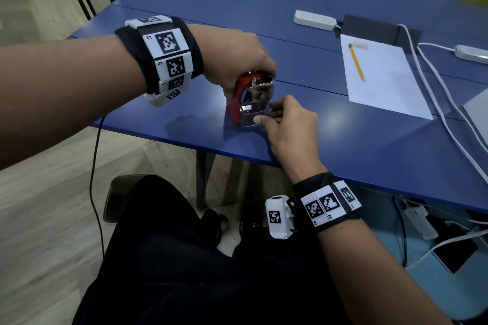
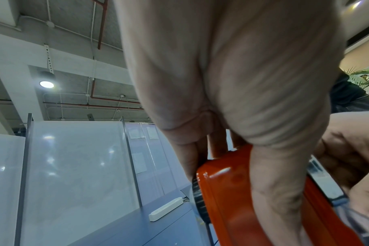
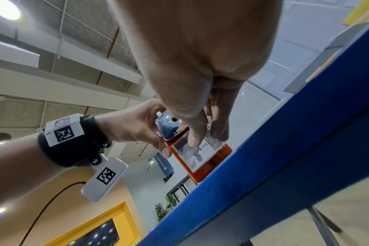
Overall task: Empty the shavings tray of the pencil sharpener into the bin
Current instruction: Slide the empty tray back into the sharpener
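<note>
While left hand (image 1: 237,58) clamps red pencil sharpener (image 1: 236,97) down on blue table (image 1: 343,145) near front edge, right hand (image 1: 287,124) pinches clear shavings tray (image 1: 249,117), still seated in body; step: pulling tray out; next needs straight pull toward person, kept level; bin not in view; pencil (image 1: 356,62), paper (image 1: 380,79), cables (image 1: 433,92) well right, nothing blocking

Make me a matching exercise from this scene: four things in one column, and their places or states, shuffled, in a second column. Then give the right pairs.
Things:
1. pencil
2. left hand
3. right hand
4. power strip

Places or states:
A. pinches the clear shavings tray
B. lies on the white paper
C. grips the top of the red sharpener
D. rests on the blue table, behind the paper

Pairs: 1-B, 2-C, 3-A, 4-D
</note>
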Tool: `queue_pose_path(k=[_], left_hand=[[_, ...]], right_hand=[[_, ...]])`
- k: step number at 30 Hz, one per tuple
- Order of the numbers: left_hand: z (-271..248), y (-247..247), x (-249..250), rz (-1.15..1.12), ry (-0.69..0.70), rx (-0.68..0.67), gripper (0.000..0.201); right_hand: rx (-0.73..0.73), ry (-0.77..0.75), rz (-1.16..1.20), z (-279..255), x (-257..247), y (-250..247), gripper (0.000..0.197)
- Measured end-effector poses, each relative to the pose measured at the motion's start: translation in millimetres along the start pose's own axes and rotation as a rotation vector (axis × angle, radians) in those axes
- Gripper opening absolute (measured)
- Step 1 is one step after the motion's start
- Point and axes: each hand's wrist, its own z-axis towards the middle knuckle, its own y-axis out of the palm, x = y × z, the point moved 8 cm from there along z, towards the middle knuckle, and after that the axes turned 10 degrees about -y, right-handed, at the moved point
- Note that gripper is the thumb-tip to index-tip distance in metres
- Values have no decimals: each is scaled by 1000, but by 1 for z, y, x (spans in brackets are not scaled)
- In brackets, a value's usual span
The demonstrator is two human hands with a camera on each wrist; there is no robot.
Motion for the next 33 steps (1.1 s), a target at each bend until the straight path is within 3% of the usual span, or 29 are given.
queue_pose_path(k=[9,18,22,24,29,33], left_hand=[[4,3,-4,0,10,15,76],[8,5,-7,-29,1,7,80],[5,2,-6,-78,4,-30,86],[3,2,-8,-117,-5,-25,88],[-6,13,-17,-430,-93,6,94],[-20,34,-21,-731,-248,103,108]], right_hand=[[18,73,36,17,7,12,38],[0,51,60,14,7,13,37],[-54,38,25,14,8,7,44],[-90,42,44,12,11,6,57],[-216,1,120,9,11,6,94],[-323,-40,168,17,12,9,95]])
